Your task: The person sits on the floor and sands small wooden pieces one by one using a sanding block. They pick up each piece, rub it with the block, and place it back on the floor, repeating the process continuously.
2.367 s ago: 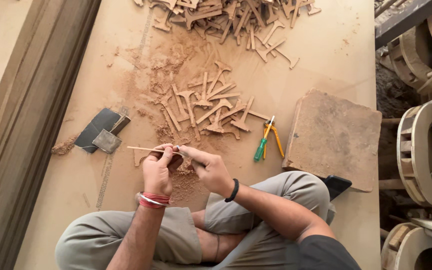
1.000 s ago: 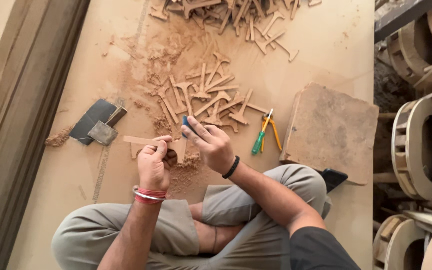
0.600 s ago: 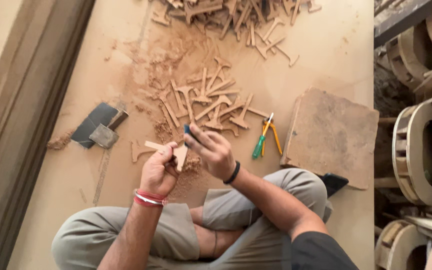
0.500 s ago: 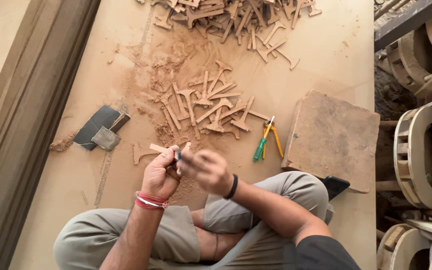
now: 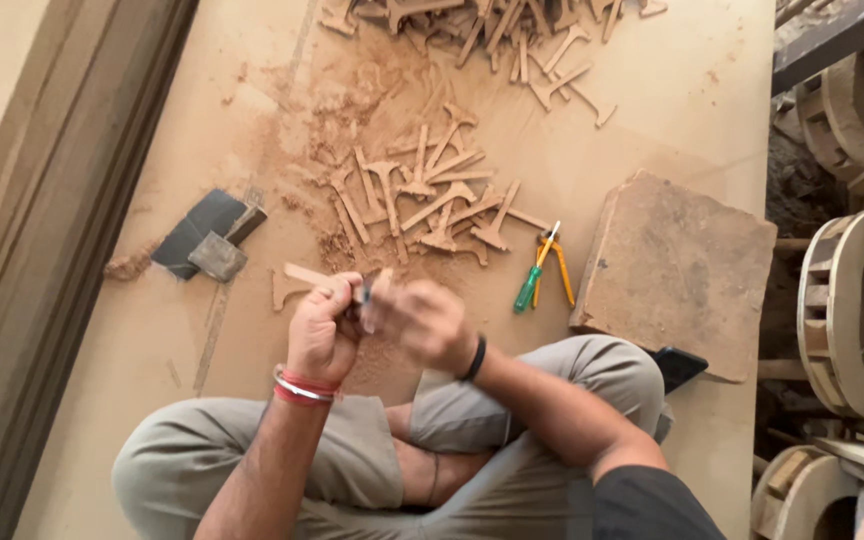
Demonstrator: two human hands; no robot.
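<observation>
Now: left hand (image 5: 324, 335) clamped around wooden piece (image 5: 297, 281) at frame centre, fingers curled tight on its near end. Right hand (image 5: 420, 322) blurred, closed on small tool; fingers together, exact grip cannot tell. Change from a second ago: right hand down from raised position, back against piece — working stroke resumed. Piece long axis runs lower right to upper left, shaped head pointing left. Adjacent: pile of cut wooden pieces (image 5: 430, 195) above, green-and-yellow pliers (image 5: 542, 268) right, flat stone slab (image 5: 679, 270) far right, dark sanding block (image 5: 210, 240) left.
</observation>
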